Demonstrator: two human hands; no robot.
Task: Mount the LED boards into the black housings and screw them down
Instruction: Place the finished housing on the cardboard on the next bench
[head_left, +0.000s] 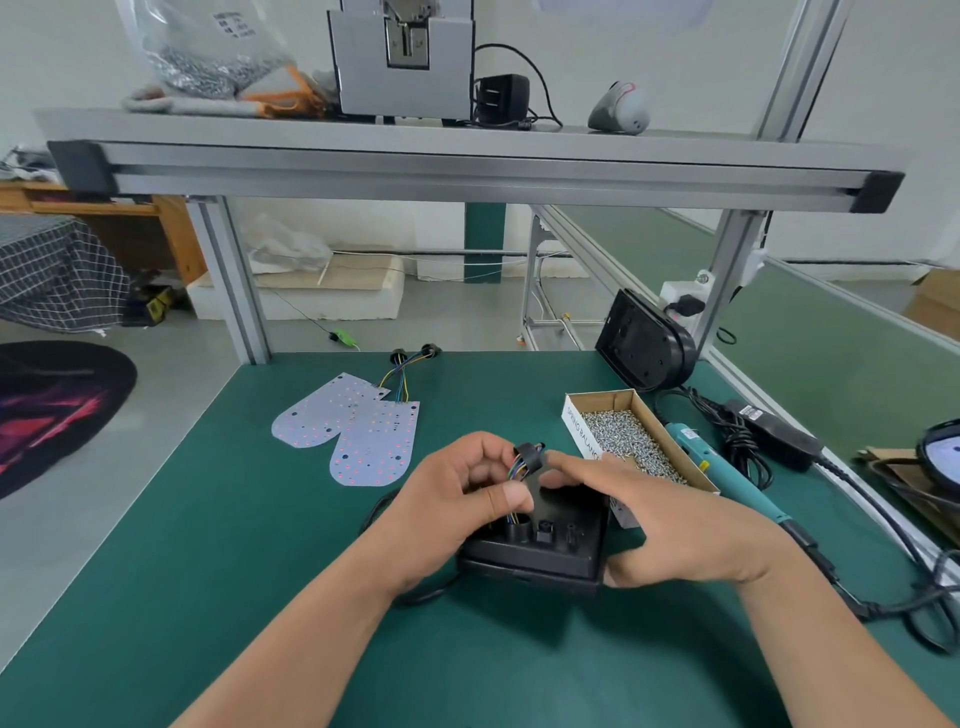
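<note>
- Your left hand (457, 499) keeps a narrow grip, pinching the wire lead (519, 467) that rises from the black housing (540, 545) beneath it.
- Your right hand (675, 519) is straight-fingered, touching the lead's plug (532, 453).
- This looks like threading the lead. Next, seat it, then drive screws.
- Just right of the right grip are the screw box (654, 415) and electric screwdriver (727, 473).
- Beyond the left grip lie two loose LED boards (363, 431).

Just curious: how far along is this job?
Nothing looks finished. In hand: the left hand pinches a wire bundle at the black housing, the right hand resting on it. Remaining: both LED boards lie loose on the mat; screwdriver and screw box lie aside.
</note>
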